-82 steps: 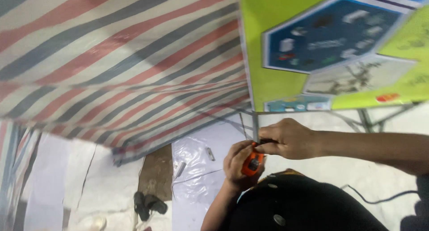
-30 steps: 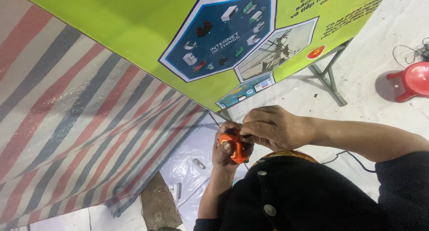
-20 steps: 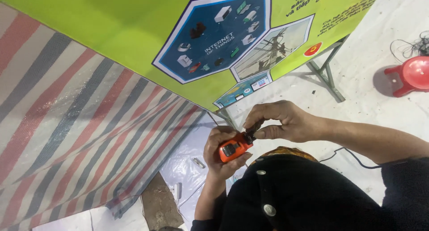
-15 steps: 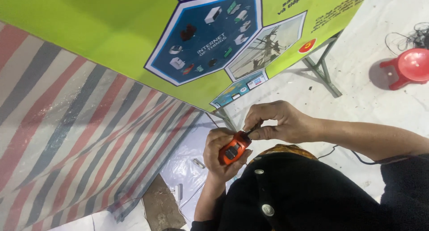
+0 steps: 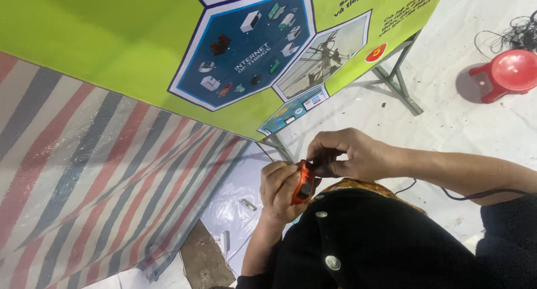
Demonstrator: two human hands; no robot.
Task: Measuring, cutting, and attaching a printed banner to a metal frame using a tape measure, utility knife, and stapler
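Left hand (image 5: 279, 189) fingers wrapped around orange tool (image 5: 304, 182), held above black garment (image 5: 369, 238). Right hand (image 5: 349, 153) fingertips pinch tool's top end. Green banner (image 5: 112, 48) behind; red stool (image 5: 512, 72) well apart.

A large lime-green printed banner with blue hexagonal picture panels (image 5: 168, 48) is seen across the top, carried on a grey metal folding frame (image 5: 398, 82). Below it, a red, grey and white striped tarpaulin (image 5: 89, 177) is spread at the left. A round red plastic stool (image 5: 510, 72) is stood on the white ground sheet (image 5: 447, 115) at the upper right, with a tangle of thin black cable (image 5: 512, 34) just beside it. A sheet of clear plastic (image 5: 235, 211) is laid near the tarpaulin's edge.
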